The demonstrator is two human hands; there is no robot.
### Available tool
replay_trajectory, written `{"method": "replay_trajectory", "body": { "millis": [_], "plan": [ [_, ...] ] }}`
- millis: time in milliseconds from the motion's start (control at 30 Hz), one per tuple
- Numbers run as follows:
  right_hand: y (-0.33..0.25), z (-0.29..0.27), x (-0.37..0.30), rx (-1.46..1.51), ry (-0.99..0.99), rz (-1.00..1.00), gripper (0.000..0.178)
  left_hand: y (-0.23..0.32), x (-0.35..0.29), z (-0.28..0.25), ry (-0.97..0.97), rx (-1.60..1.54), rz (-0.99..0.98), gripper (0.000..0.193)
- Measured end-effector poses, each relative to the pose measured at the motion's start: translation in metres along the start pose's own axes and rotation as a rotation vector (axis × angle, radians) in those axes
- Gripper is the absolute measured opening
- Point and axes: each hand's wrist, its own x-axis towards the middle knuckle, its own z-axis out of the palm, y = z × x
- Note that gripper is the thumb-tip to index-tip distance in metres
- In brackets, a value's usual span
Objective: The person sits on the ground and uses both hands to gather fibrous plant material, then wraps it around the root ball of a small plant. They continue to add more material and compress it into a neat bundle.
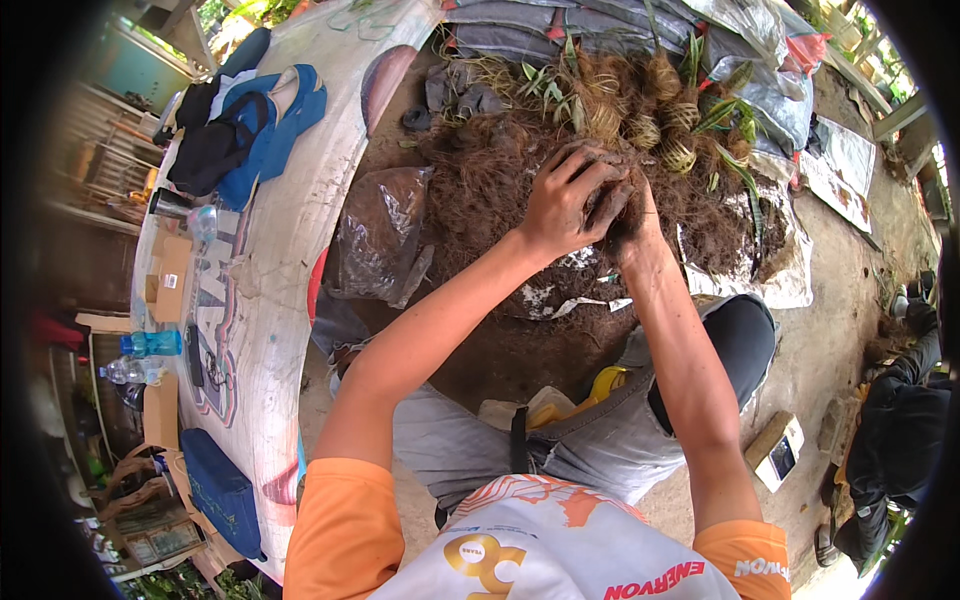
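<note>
Nearest the camera is the person's white shirt with orange sleeves (540, 550), on the near side of the heap of loose brown fibre (475, 170) that serves as landmark. Over the heap's near right part, the left hand (575, 200) and the right hand (643, 225) come together at a dark clump (628, 200), probably fibre. The left fingers curl onto it; the right ones are mostly hidden, so I cannot tell whether they grip or only support it.

At the heap's far right edge lie several leafy plants with fibre-wrapped bases (681, 112), which look like the finished share. The clump between the hands seems only partly shaped. Plenty of fibre appears unused in the heap, and a clear plastic bag (378, 225) of dark material sits just left of it; how many plants remain to wrap cannot be told
</note>
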Motion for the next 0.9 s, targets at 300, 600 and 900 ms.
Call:
{"method": "replay_trajectory", "body": {
  "millis": [300,600,900],
  "plan": [
    [-0.008,-0.009,0.004,-0.062,0.037,0.044,0.037,-0.003,-0.008,0.009,-0.206,0.035,-0.19,0.028],
    [0.013,0.008,-0.005,-0.111,0.038,0.135,0.049,-0.015,-0.004,-0.036,-0.363,0.102,0.251,0.033],
    [0.005,0.012,-0.008,-0.092,0.134,0.176,0.045,-0.018,-0.015,-0.022,-0.323,0.155,0.171,0.031]
  ]
}}
